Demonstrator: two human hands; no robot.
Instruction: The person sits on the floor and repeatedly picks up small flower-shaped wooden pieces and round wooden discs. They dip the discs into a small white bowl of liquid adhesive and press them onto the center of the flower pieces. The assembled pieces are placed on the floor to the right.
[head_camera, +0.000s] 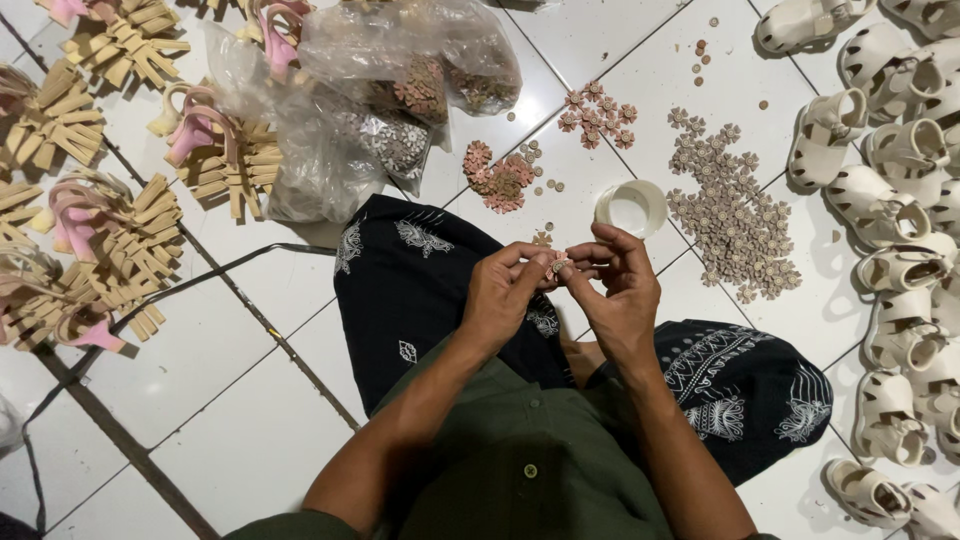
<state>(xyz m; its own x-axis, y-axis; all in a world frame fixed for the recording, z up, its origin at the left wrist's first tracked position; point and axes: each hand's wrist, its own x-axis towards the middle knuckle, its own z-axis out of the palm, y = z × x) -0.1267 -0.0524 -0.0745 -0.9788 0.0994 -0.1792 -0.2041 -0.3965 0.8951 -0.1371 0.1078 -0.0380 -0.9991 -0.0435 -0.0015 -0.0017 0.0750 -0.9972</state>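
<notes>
While seated on the white tiled floor, left hand and right hand together, fingertips pinching one small pink flower piece above the lap, heap of beige flower pieces and white cup just beyond, cream sandals at right.

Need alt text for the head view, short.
Seen from above, a seated person's left hand and right hand pinch one small pink flower-shaped ornament between their fingers. On the white tiled floor around them lie a pile of beige flower ornaments, a white round cup and rows of cream child sandals.
</notes>
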